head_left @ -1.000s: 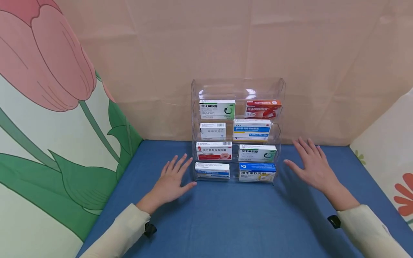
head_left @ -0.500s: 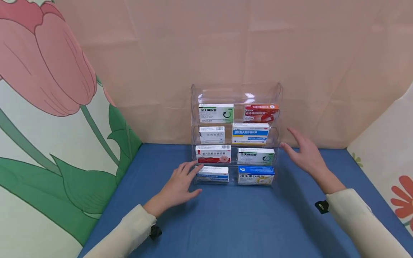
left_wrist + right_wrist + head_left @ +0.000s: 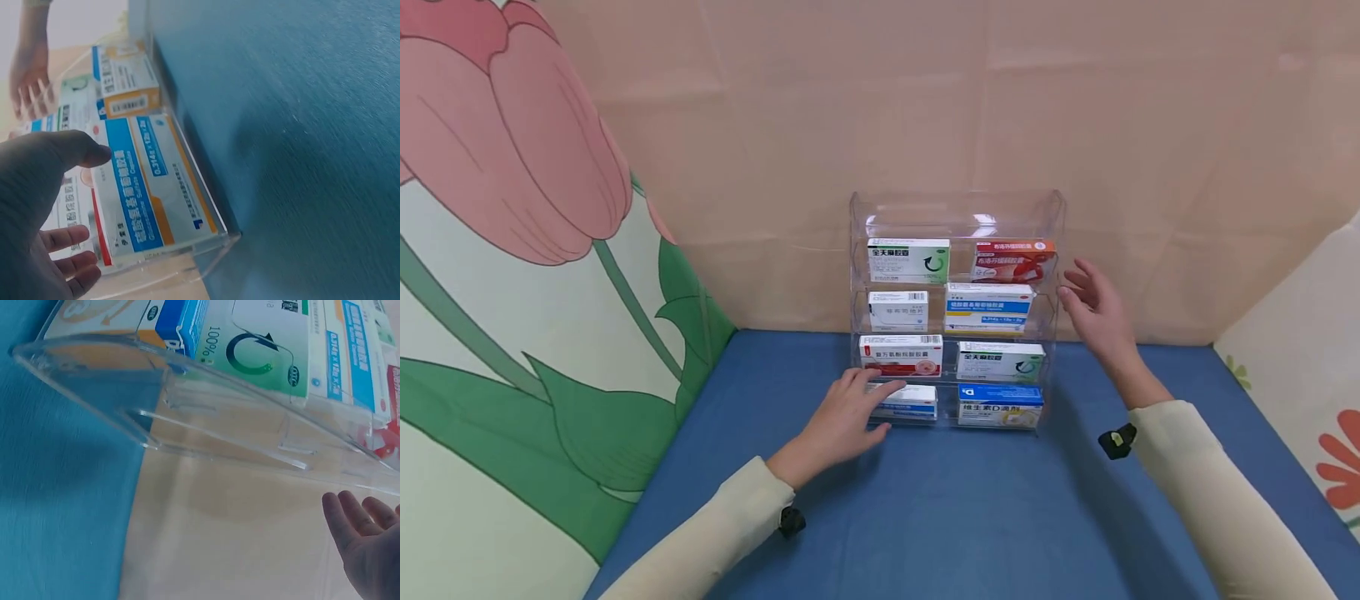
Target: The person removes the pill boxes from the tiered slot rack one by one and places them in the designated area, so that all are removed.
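Observation:
A clear acrylic rack (image 3: pixel 955 200) with four tiers stands at the back of the blue table (image 3: pixel 970 508), two medicine boxes on each tier. My left hand (image 3: pixel 871 405) reaches the bottom tier, its fingers laid against the white and blue box (image 3: pixel 917 402) there. In the left wrist view its thumb (image 3: pixel 75 150) and fingers (image 3: pixel 69 256) spread in front of that box (image 3: pixel 150 187). My right hand (image 3: pixel 1075 287) hovers open beside the rack's right wall, level with the second tier. The right wrist view has its fingers (image 3: pixel 362 525) just off the rack's side wall (image 3: pixel 219 425).
A blue and yellow box (image 3: pixel 1000 402) sits at the bottom right, a green and white box (image 3: pixel 908 258) and a red box (image 3: pixel 1013 258) on the top tier. A tulip panel (image 3: pixel 512 250) walls the left and a flowered panel (image 3: pixel 1300 350) the right.
My left hand slid forward and right from the cloth onto the bottom-left box. My right hand lifted off the table and rose along the rack's right side.

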Tool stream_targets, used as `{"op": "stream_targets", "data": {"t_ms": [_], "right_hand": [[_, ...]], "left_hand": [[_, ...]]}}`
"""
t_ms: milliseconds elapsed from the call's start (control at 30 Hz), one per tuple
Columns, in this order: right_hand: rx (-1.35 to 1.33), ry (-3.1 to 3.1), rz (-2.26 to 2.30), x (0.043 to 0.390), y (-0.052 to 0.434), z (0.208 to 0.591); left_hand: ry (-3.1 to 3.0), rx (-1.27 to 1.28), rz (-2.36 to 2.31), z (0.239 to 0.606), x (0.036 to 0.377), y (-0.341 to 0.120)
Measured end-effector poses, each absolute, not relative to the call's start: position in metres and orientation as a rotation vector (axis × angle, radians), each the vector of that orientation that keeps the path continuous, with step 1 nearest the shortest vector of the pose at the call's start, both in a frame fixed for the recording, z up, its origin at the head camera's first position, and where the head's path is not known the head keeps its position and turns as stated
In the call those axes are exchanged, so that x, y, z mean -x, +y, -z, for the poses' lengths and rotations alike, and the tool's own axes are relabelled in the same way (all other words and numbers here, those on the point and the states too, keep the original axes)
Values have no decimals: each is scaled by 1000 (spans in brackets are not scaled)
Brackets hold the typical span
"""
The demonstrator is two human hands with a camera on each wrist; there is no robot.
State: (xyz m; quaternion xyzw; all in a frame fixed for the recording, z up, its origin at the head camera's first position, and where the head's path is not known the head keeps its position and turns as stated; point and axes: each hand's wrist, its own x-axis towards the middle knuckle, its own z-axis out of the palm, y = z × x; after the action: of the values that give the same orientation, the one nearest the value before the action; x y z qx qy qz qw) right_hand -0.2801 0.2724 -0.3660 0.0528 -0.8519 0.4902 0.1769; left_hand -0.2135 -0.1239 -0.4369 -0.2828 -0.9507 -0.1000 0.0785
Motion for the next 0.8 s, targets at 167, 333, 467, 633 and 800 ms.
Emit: {"op": "stream_targets", "data": {"t_ms": [167, 333, 467, 633, 800], "right_hand": [[-102, -2397, -1460, 286, 267, 366], [-100, -2366, -1515, 288, 261, 369], [-92, -2344, -1550, 291, 258, 372], [-53, -2360, -1555, 293, 256, 373], [-9, -2412, -1543, 293, 258, 372]], "left_hand": [[-2843, 828, 265, 438, 216, -119], [-2882, 773, 303, 438, 220, -118], [-2887, 772, 304, 437, 224, -116], [-2892, 776, 294, 436, 227, -114], [-2883, 795, 276, 435, 229, -113]]}}
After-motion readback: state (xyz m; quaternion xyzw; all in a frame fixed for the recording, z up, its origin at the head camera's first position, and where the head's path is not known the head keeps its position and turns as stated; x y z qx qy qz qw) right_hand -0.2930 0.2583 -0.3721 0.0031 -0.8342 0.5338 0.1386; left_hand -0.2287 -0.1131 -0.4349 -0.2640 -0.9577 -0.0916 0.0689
